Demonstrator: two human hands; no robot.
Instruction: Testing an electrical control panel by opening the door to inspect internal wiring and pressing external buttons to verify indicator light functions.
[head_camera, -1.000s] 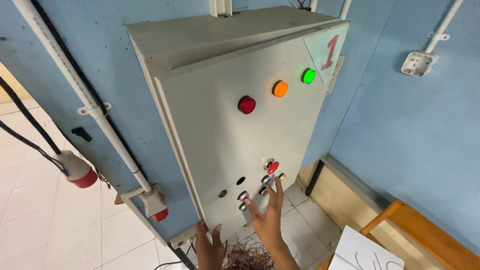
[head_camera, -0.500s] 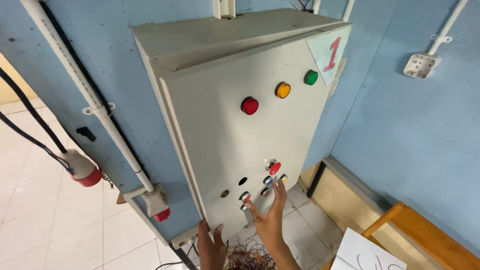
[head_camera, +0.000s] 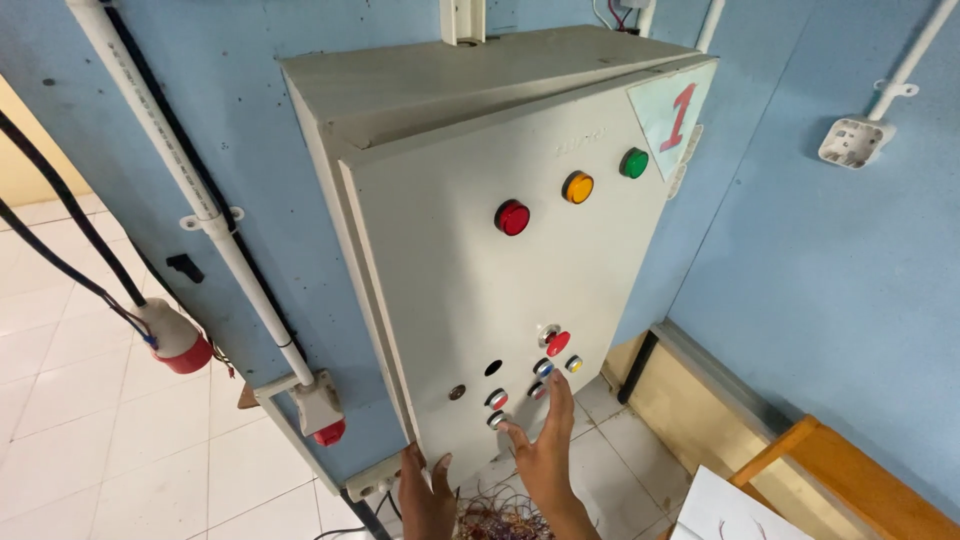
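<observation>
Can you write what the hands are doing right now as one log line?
left hand: on cabinet door bottom edge | right hand: fingers at lower buttons | loose wires below

Both hands are reaching up from the bottom of the view. The right hand (head_camera: 545, 445) is stretching out flat, with its fingers (head_camera: 558, 395) pointing up and spreading a little. The left hand (head_camera: 425, 490) is sitting lower, open, with its fingers pointing up too. Neither hand is holding anything.
</observation>
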